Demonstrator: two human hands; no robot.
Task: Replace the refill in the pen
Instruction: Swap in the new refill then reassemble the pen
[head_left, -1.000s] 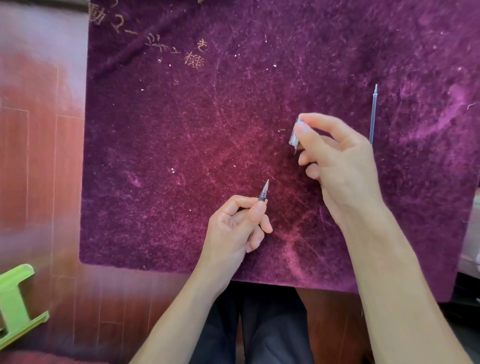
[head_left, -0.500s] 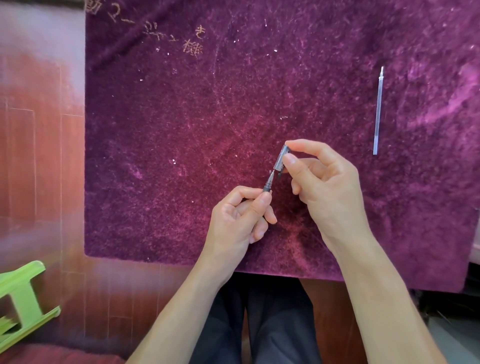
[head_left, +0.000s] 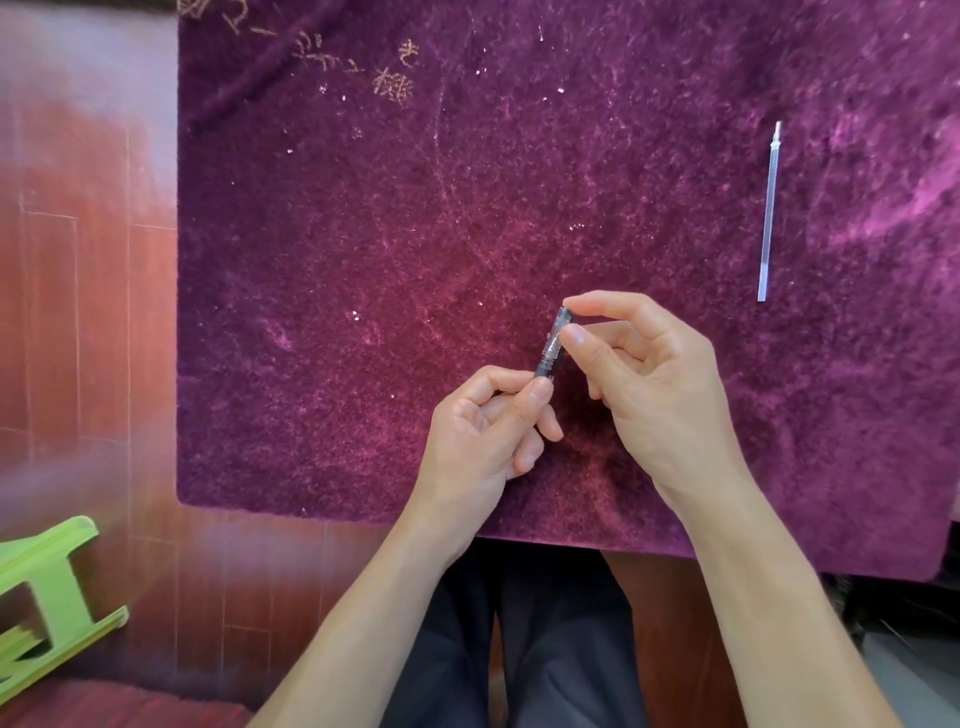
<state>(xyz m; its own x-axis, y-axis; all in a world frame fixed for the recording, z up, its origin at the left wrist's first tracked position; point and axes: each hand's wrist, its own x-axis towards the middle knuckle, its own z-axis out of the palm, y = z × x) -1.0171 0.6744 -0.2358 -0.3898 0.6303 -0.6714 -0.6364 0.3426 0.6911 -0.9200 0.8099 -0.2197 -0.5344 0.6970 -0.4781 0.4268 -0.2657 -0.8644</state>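
My left hand (head_left: 485, 426) grips the dark pen body (head_left: 543, 370), most of which is hidden inside the fist. A clear pen cap (head_left: 555, 335) sits over the pen's tip end, pinched between thumb and forefinger of my right hand (head_left: 649, 384). Cap and pen form one slanted line above the purple mat. A thin clear refill (head_left: 768, 213) lies by itself on the mat at the right, well away from both hands, pointing up and down.
The purple velvet mat (head_left: 363, 234) covers the table, with gold embroidered characters (head_left: 384, 78) near its top edge. Red wooden floor (head_left: 93, 312) shows on the left. A green plastic stool (head_left: 47, 597) stands at the lower left. My dark trousers (head_left: 545, 649) are below the mat's edge.
My right hand has come down and left with the clear cap and pushed it over the pen tip held in my left hand. The refill on the mat has not been touched.
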